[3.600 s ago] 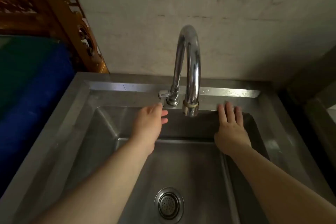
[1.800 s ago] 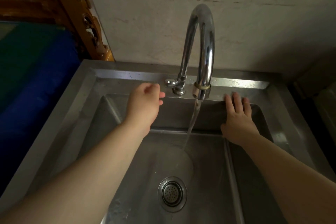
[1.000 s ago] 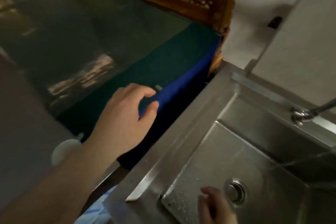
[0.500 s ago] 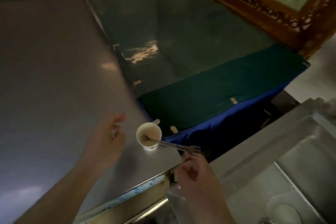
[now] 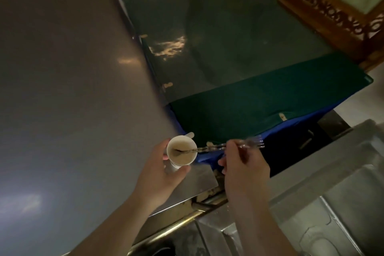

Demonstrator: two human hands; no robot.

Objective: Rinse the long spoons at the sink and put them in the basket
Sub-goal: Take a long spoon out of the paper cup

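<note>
Steel counter [image 5: 62,89], sink [image 5: 342,203] at lower right. Left hand [image 5: 160,174] wrapped around small white cup [image 5: 181,153], steadying it upright near the counter's corner. Long spoons [image 5: 209,148] lean bowl-down in the cup, handles out toward the sink; looks like several bunched, count unclear in the blur. Right hand [image 5: 245,170] pinched on the handles, wrist raised. Judgement: thin, stiff, light metal, likely slick with residue; grip mid-handle, firmly.

1. Tabletop [image 5: 68,81]: smooth grey metal, soft sheen.
2. Cup [image 5: 180,153]: white, matt, paper-like.
3. Long spoons [image 5: 214,148]: shiny metal.
4. Cloth [image 5: 259,110]: matt green.
5. Frame [image 5: 324,6]: carved glossy wood.
6. Sink [image 5: 332,203]: brushed steel.
</note>
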